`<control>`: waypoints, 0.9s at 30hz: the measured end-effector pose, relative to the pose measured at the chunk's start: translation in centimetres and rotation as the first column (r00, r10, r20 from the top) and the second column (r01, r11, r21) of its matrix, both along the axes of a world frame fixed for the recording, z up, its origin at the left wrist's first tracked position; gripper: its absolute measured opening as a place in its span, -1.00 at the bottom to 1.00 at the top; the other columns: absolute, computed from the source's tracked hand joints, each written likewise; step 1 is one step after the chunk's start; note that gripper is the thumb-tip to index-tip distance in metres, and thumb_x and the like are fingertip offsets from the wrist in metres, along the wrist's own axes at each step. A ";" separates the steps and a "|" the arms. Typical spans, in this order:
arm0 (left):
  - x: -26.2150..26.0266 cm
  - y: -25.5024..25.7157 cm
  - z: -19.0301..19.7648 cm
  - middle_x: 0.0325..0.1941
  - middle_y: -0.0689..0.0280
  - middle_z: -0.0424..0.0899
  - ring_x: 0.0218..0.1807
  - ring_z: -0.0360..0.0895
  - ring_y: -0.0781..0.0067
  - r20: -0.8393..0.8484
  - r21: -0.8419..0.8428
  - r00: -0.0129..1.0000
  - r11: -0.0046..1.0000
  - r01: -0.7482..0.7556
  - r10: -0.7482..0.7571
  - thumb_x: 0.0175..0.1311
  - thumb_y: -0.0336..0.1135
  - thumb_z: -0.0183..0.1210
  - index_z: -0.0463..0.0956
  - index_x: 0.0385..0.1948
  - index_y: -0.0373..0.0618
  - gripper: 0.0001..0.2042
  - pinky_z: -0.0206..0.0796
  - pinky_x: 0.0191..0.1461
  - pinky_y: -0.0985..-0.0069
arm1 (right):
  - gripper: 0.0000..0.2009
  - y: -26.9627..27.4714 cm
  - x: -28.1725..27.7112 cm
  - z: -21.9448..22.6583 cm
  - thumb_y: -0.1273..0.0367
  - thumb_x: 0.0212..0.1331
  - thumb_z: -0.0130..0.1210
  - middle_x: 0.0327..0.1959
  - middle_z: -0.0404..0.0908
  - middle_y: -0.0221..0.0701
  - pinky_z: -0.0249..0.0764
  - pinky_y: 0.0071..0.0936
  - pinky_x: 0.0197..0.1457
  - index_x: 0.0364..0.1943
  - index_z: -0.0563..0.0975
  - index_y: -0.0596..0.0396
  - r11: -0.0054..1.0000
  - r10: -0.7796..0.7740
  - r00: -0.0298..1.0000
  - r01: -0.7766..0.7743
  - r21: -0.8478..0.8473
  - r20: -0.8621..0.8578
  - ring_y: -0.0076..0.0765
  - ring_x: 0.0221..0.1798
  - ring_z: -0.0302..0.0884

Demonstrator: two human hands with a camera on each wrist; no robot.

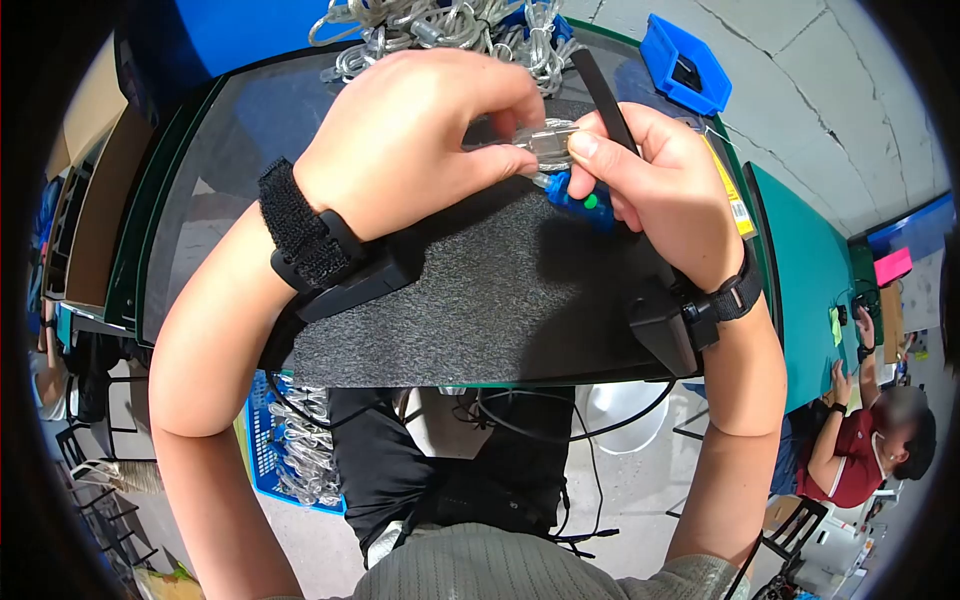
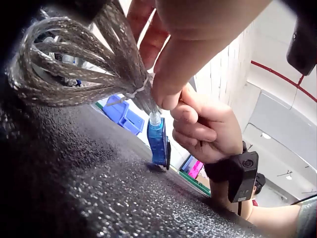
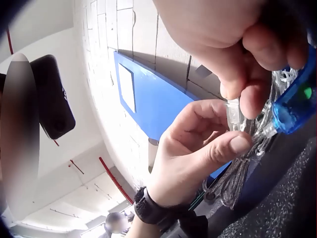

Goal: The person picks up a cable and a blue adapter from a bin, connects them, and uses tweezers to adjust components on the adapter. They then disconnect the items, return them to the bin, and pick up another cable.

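Observation:
A tied, coiled clear-jacketed cable (image 2: 64,74) hangs between the two hands, with braided wire showing inside. My left hand (image 1: 420,130) pinches it close to its ends, thumb below and fingers above. My right hand (image 1: 675,175) pinches a clear USB plug (image 1: 548,144) between thumb and forefinger. Just below that plug is the cable's other end, a translucent blue connector (image 1: 575,195) with a green dot. It sits by the curled lower fingers of the right hand, over the mat. A black strip (image 1: 605,95) shows beside the right fingers.
A dark speckled mat (image 1: 480,300) covers the near table. More coiled cables (image 1: 450,30) are heaped at the far edge. A blue bin (image 1: 688,65) stands far right, a yellow packet (image 1: 735,190) beside the right hand. A blue basket (image 1: 262,450) of cables sits below; another person (image 1: 860,450) is at right.

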State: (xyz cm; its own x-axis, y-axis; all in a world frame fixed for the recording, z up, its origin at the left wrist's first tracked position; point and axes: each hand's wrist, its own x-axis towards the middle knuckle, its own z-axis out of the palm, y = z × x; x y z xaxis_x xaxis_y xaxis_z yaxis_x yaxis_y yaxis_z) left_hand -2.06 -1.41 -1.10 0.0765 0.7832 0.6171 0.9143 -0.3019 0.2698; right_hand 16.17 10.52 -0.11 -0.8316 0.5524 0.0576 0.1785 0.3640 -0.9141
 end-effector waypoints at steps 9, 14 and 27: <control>0.1 -0.5 0.2 -0.47 0.24 0.59 -0.37 0.58 0.32 0.035 -0.120 0.999 0.993 -0.024 0.028 -0.02 -0.38 0.29 0.56 -0.37 -0.18 -0.82 0.40 -0.29 0.46 | -0.71 0.4 -0.1 0.1 0.21 0.35 -0.09 -0.49 0.59 -0.51 0.21 -0.71 -0.49 -0.28 0.54 0.12 0.998 0.030 0.981 -0.040 -0.051 -0.191 -0.74 -0.59 0.25; 0.0 -0.4 0.0 -0.47 0.25 0.58 -0.38 0.58 0.32 0.012 -0.114 1.000 0.993 -0.013 0.014 -0.02 -0.36 0.29 0.58 -0.34 -0.14 -0.81 0.40 -0.29 0.46 | -0.61 2.3 0.2 -0.1 0.12 0.45 -0.28 -0.23 0.50 -0.52 0.29 -0.68 -0.27 -0.20 0.51 0.11 0.980 0.007 0.815 0.110 0.167 -0.579 -0.71 -0.34 0.35; 0.5 -0.8 0.2 -0.43 0.25 0.57 -0.38 0.55 0.20 -0.090 -0.011 0.996 1.000 0.008 -0.009 0.00 -0.38 0.26 0.62 -0.32 -0.13 -0.82 0.38 -0.32 0.40 | -0.79 1.9 0.2 -0.1 0.37 0.27 0.10 -0.16 0.62 -0.34 0.56 -0.53 -0.09 -0.16 0.58 0.26 0.965 0.163 0.815 -0.015 0.261 -0.556 -0.50 -0.20 0.58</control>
